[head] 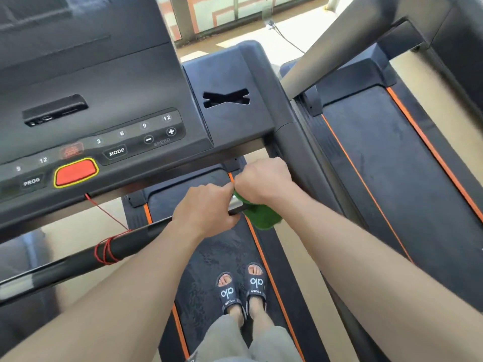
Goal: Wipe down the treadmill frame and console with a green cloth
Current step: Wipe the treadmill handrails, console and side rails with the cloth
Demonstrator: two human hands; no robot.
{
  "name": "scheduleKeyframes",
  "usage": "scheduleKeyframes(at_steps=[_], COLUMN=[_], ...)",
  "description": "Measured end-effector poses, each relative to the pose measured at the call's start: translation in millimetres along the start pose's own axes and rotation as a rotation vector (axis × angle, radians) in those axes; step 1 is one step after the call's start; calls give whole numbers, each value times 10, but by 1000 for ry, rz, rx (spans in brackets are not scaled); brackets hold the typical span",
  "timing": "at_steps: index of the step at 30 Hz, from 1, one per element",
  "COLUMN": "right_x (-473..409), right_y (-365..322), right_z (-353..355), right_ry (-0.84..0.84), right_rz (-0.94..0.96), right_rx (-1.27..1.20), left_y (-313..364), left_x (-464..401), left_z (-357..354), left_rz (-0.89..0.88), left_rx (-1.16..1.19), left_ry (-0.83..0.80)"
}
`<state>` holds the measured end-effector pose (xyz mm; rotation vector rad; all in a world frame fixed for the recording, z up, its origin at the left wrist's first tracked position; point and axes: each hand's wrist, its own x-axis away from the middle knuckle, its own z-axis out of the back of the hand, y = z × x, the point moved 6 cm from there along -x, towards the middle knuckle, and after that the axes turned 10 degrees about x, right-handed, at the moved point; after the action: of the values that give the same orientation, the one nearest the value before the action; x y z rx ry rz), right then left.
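Where I stand: while I stand on the dark treadmill belt point(222, 246) in black slide sandals point(243, 291), both my bare arms reach forward under the console.
Left hand: my left hand point(206, 210) has its fingers curled round the black horizontal handlebar point(78, 259), close to its inner end.
Right hand: my right hand point(264, 181) is clenched on the green cloth, knuckles up, touching my left hand at the thumb side.
Cloth: the fuzzy green cloth point(264, 215) hangs bunched below my right fist, at the handlebar's end, just beside the orange belt edge stripe point(261, 254).
Console: the dark grey matte plastic console point(104, 105) slopes above my hands, with a red oval stop button point(75, 172) ringed in yellow, and MODE, PROG and SPEED keys.
Cord: a thin red cord point(107, 250) drops from the console and is wound several turns round the handlebar.
Beside: a grey metal upright point(339, 48) rises at right, with a second dark belt point(392, 165), orange-edged, past it.
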<state>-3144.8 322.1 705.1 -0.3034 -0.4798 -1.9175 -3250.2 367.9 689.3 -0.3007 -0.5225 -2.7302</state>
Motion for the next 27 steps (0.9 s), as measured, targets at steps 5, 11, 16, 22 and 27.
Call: scheduleKeyframes(at_steps=[5, 11, 16, 22, 27], right_x=[478, 724, 443, 166, -686], right_y=[8, -130, 205, 669, 361], right_z=[-149, -512, 51, 816, 752], right_ry=[735, 797, 938, 1034, 554], right_rz=[-274, -194, -396, -497, -35], right_rx=[-261, -243, -445, -1037, -387], left_y=[20, -8, -22, 14, -9], left_x=[7, 12, -3, 0, 36], left_z=[43, 22, 16, 54, 116], left_rz=[15, 23, 64, 66, 74], left_rx=[6, 73, 51, 65, 359], left_ry=[8, 10, -33, -64, -116])
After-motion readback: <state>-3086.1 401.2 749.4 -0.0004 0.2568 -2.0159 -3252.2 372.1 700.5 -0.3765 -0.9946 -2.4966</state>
